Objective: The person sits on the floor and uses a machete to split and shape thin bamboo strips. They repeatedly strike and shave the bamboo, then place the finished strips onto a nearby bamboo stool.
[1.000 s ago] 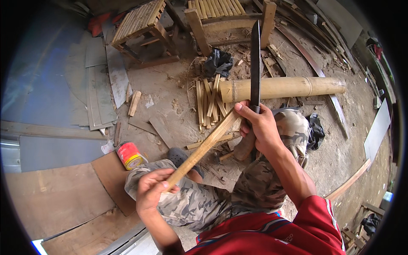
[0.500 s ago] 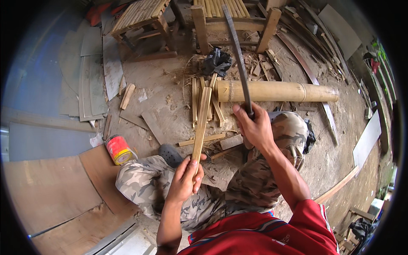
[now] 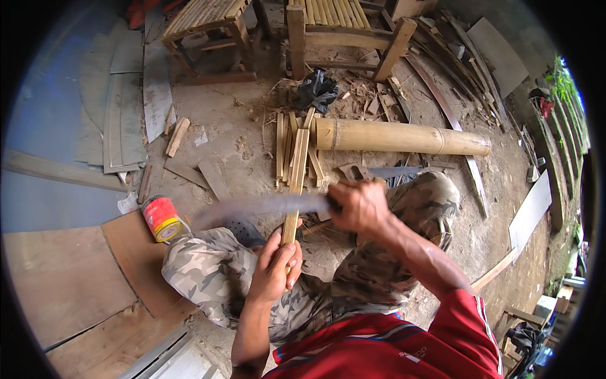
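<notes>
My left hand (image 3: 273, 265) is closed round the lower end of a bamboo strip (image 3: 299, 161), which points up and away from me. Gripped by its handle in my right hand (image 3: 360, 207) is a machete (image 3: 259, 205), its blade pointing left and smeared by motion. The blade crosses in front of the strip, above my left hand; whether it touches cannot be made out. Just beyond lie several split bamboo strips (image 3: 280, 142) and a thick bamboo pole (image 3: 404, 136). What looks like a handsaw (image 3: 356, 172) with a brown handle lies behind my right hand.
A red and yellow can (image 3: 161, 218) stands left of my knee, beside brown boards (image 3: 63, 271). Two bamboo-slat pieces of furniture, a bench (image 3: 208, 19) and another (image 3: 344, 38), stand at the back. A black plastic bag (image 3: 317, 90) lies before them. Scrap wood (image 3: 470, 82) is piled at the right.
The machete has swung from upright, pointing away, down to the left across the strip. My right hand has turned and moved slightly lower and left. My left hand keeps its hold.
</notes>
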A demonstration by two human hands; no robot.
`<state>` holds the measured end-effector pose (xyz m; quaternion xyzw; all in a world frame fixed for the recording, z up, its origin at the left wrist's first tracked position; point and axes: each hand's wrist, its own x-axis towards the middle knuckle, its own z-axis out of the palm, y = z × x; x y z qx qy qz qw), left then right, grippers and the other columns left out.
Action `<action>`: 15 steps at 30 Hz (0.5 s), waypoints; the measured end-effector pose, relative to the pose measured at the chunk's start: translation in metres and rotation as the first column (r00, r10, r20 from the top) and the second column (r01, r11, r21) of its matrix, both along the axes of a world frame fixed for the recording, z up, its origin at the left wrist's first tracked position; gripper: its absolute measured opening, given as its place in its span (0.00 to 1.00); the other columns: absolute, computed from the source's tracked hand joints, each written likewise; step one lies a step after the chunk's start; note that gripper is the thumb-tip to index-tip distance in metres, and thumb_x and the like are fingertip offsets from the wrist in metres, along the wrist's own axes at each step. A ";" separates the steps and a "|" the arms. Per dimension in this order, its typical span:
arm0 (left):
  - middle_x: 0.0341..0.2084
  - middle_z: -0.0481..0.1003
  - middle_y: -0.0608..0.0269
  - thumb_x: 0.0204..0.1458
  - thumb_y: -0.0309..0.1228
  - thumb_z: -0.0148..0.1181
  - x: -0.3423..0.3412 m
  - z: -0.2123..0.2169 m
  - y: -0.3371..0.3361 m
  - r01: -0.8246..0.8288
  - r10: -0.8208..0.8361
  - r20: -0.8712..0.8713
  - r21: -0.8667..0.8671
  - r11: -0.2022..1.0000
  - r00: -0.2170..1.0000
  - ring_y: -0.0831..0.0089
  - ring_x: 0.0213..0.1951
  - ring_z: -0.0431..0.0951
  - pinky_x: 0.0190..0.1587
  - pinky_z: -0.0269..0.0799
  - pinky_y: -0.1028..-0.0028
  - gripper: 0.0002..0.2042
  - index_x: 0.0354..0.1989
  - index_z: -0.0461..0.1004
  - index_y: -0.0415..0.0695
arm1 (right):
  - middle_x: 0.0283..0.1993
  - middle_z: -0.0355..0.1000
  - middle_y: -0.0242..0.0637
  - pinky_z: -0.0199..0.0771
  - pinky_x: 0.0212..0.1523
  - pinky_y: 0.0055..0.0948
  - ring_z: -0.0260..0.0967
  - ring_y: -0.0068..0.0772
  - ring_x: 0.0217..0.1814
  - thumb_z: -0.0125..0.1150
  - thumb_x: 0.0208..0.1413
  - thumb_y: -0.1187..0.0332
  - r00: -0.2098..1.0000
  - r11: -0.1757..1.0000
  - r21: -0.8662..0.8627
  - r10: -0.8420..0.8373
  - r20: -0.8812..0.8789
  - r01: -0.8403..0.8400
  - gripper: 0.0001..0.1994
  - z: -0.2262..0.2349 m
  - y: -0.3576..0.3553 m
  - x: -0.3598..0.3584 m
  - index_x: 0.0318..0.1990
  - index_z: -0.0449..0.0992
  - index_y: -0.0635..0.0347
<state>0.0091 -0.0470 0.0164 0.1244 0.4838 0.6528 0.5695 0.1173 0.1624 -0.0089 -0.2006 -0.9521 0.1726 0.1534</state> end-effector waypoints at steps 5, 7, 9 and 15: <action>0.21 0.62 0.70 0.67 0.30 0.44 0.003 -0.002 0.009 -0.082 0.084 0.040 -0.062 0.995 0.996 0.86 0.13 0.58 0.14 0.56 0.83 0.09 0.49 0.67 0.40 | 0.23 0.75 0.30 0.71 0.19 0.37 0.70 0.32 0.18 0.65 0.46 0.60 0.969 0.968 -0.033 0.249 0.009 -0.248 0.09 -0.004 -0.008 0.006 0.27 0.74 0.53; 0.22 0.60 0.70 0.67 0.29 0.43 0.001 0.004 0.007 -0.030 0.030 -0.036 -0.014 0.999 0.999 0.85 0.13 0.56 0.13 0.55 0.82 0.06 0.45 0.65 0.42 | 0.22 0.74 0.31 0.71 0.19 0.38 0.70 0.32 0.18 0.63 0.48 0.60 0.981 0.983 0.005 0.181 0.071 -0.182 0.09 -0.004 0.005 0.010 0.29 0.75 0.54; 0.22 0.60 0.70 0.66 0.28 0.42 -0.001 0.004 0.002 -0.007 0.006 -0.085 -0.015 1.000 0.996 0.85 0.13 0.56 0.13 0.54 0.82 0.04 0.43 0.63 0.43 | 0.20 0.74 0.33 0.71 0.17 0.40 0.70 0.35 0.16 0.61 0.55 0.58 0.983 0.982 0.070 0.172 0.058 -0.176 0.11 0.007 0.014 0.008 0.31 0.75 0.55; 0.23 0.63 0.68 0.67 0.28 0.44 0.006 0.002 0.002 -0.045 0.045 -0.040 -0.013 0.999 0.998 0.85 0.14 0.59 0.13 0.57 0.82 0.04 0.43 0.63 0.42 | 0.19 0.74 0.33 0.72 0.19 0.42 0.71 0.36 0.16 0.62 0.55 0.57 0.974 0.980 -0.026 0.201 0.107 -0.200 0.12 0.016 -0.008 0.009 0.27 0.74 0.56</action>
